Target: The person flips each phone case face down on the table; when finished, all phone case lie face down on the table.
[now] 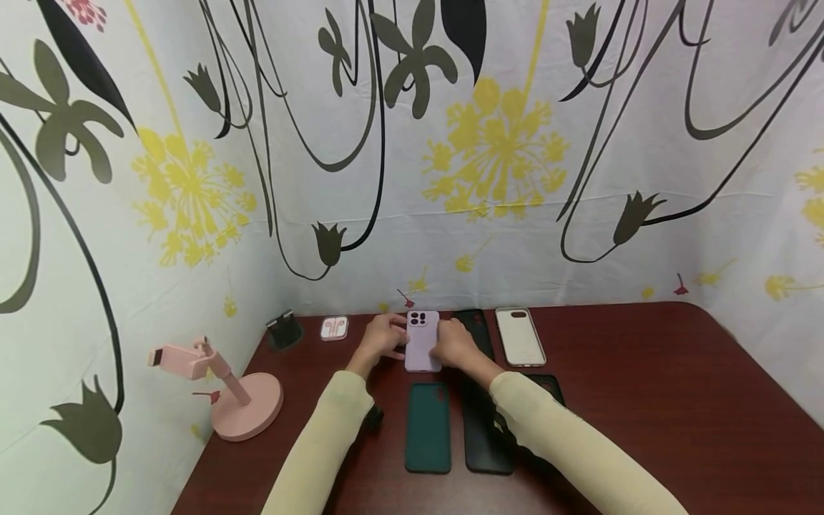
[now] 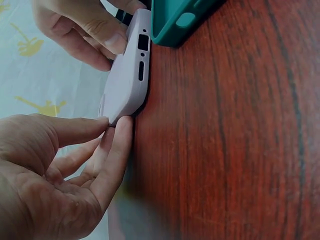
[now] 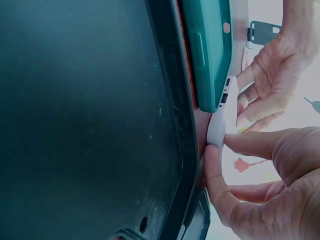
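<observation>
A lavender phone case [image 1: 422, 352] lies back up near the table's far edge, its camera openings at the far end. My left hand [image 1: 383, 337] is at its left side; in the left wrist view its thumb and fingers pinch the case's edge. On the opposite side my right hand [image 1: 454, 345] pinches the other long edge between thumb and index finger, as the right wrist view shows. Port cutouts mark the near end of the lavender case [image 2: 131, 82]. Whether a phone sits inside, I cannot tell. Just nearer lies a teal phone case [image 1: 428, 429], open side up.
Black cases [image 1: 487, 440] lie right of the teal one, partly under my right forearm. A white case [image 1: 520, 340] is at the back right. Further left are an earphone box [image 1: 334, 327], a small dark object [image 1: 284, 330] and a pink phone stand [image 1: 247, 406]. A patterned cloth hangs behind.
</observation>
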Tool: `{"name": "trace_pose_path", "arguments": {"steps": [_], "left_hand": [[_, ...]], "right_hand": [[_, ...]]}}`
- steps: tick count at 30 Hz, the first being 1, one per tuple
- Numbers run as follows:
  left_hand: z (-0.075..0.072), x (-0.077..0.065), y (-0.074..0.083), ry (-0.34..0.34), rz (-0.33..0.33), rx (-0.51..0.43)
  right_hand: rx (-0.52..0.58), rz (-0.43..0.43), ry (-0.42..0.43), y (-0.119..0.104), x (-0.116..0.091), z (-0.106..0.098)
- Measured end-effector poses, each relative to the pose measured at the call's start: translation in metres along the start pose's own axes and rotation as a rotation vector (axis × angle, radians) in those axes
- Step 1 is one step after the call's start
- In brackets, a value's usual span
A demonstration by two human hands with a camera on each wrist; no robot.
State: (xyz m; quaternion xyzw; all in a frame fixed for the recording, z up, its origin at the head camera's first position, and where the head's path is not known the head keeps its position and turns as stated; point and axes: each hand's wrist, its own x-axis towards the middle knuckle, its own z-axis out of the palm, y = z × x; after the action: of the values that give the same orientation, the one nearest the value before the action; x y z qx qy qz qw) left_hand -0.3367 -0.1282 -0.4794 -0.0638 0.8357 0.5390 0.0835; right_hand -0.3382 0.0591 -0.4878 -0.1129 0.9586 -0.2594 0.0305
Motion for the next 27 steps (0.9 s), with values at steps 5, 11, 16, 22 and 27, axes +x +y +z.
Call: {"name": "trace_pose_path", "arguments": {"steps": [5, 11, 16, 22, 27], "left_hand": [[0.004, 0.002, 0.0, 0.014, 0.0, 0.029], [0.006, 0.004, 0.001, 0.039, 0.008, 0.081], [0.002, 0.001, 0.002, 0.058, 0.034, 0.088], [-0.003, -0.004, 0.005, 0.099, 0.133, 0.1], [-0.002, -0.004, 0.012, 0.1, 0.197, 0.077]], "right_hand": [[0.01, -0.033, -0.006, 0.005, -0.001, -0.001], [0.071, -0.047, -0.064, -0.007, -0.021, -0.021], [0.117, -0.134, -0.037, 0.0, -0.03, -0.031], [0.232, -0.165, 0.019, 0.018, -0.033, -0.043], [0.274, -0.171, 0.09, 0.034, -0.036, -0.05]]}}
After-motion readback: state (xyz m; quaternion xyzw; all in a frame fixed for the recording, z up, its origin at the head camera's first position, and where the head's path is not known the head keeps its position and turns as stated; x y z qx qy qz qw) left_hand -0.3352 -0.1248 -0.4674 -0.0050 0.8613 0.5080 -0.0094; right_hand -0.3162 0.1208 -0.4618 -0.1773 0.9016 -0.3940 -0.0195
